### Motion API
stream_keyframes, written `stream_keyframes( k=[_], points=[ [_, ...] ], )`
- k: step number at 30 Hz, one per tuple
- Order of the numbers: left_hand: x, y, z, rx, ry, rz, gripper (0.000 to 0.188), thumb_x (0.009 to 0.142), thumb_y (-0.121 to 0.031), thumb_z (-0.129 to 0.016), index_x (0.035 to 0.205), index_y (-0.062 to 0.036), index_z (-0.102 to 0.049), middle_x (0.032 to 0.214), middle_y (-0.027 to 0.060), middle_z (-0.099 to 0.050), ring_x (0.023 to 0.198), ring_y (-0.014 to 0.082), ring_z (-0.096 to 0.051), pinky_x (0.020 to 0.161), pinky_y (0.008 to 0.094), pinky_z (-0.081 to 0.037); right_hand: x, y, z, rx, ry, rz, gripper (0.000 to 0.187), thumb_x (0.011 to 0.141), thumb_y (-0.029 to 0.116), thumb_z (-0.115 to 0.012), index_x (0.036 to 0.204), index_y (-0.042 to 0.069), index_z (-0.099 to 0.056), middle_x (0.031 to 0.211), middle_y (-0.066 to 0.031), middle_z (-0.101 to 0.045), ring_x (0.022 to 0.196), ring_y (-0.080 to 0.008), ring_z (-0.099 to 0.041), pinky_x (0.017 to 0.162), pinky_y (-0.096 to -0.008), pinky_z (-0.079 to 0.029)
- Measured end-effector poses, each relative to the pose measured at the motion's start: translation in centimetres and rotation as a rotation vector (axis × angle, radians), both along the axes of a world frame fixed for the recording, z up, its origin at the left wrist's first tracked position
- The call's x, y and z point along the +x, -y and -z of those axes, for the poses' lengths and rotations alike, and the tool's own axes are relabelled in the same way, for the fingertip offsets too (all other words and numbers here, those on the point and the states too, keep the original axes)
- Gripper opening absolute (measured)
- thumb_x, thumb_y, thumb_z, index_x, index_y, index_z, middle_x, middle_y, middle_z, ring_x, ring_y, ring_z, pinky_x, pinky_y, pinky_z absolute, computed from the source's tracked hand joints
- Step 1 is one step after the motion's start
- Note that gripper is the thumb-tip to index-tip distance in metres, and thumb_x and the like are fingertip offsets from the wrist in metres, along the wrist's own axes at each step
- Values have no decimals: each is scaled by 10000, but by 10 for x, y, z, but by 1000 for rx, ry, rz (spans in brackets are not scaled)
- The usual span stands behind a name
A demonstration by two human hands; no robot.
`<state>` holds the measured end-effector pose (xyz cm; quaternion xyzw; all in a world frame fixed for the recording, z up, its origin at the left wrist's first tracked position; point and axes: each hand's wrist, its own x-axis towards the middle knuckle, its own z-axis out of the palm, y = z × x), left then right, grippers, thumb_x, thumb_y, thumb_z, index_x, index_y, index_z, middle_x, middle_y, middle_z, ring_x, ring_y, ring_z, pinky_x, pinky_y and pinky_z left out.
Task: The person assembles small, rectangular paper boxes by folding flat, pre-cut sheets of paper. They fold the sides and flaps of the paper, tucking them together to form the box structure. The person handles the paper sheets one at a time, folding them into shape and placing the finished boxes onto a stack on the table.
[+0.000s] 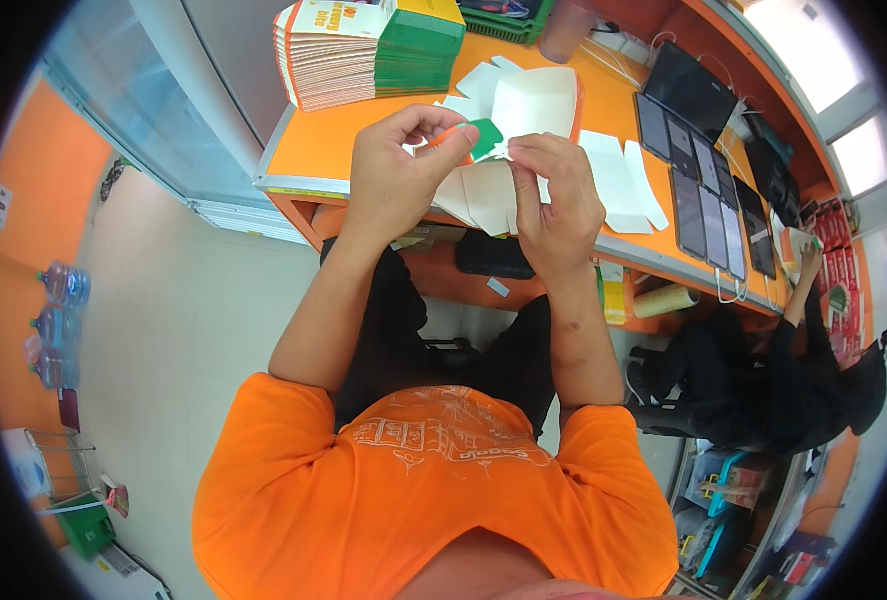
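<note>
Over the front edge of the orange table, my left hand point(398, 165) pinches a green and orange carton flap point(486, 139) between thumb and curled fingers. My right hand point(560, 195) closes its thumb and fingertips at the white edge of that same piece. Just behind my hands lies a partly unfolded white paper carton point(534, 100), its flaps spread out. A loose white flap point(613, 180) extends to the right of my right hand. Whether the pinched flap joins the carton behind is hidden by my fingers.
A thick stack of flat printed cartons point(373, 55) stands at the table's back left. Several phones point(698, 165) and a dark tablet point(685, 92) with cables lie right. A person in black point(783, 380) works at far right. Water bottles point(60, 325) line the left wall.
</note>
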<state>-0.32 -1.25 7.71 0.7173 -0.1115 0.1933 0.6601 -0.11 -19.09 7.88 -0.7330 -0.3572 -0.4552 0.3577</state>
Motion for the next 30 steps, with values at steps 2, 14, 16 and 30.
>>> stream_keyframes(
  k=[2, 14, 16, 30],
  points=[
    [-1, -4, -5, 67, 6, 60, 269, 892, -206, -783, 999, 37, -738, 895, 73, -732, 803, 106, -654, 727, 251, -520, 6, 2, 0, -47, 48, -14, 196, 819, -65, -716, 970, 36, -645, 952, -89, -693, 901, -296, -669, 877, -442, -544],
    [-7, -17, -7, 94, 73, 227, 262, 988, -217, -675, 1065, 23, -748, 894, 48, -715, 816, 119, -624, 754, 272, -491, 1, -1, -14, -70, -109, -124, 171, 826, -43, -725, 958, 46, -663, 947, -82, -706, 919, -306, -676, 937, -458, -540],
    [-9, -16, -9, 38, 42, 256, 268, 994, -221, -668, 1058, 26, -747, 908, 52, -717, 815, 121, -621, 752, 273, -490, 0, 2, -18, -87, -124, -149, 171, 824, -45, -725, 954, 49, -666, 950, -79, -707, 919, -309, -675, 937, -450, -540],
    [-15, -20, -23, 231, 91, 224, 222, 977, -210, -680, 993, 0, -749, 877, 49, -692, 840, 128, -614, 783, 283, -480, -13, -3, -29, -103, -353, -108, 163, 840, -4, -747, 959, 36, -643, 916, -87, -714, 894, -285, -685, 844, -361, -538]
  ],
)
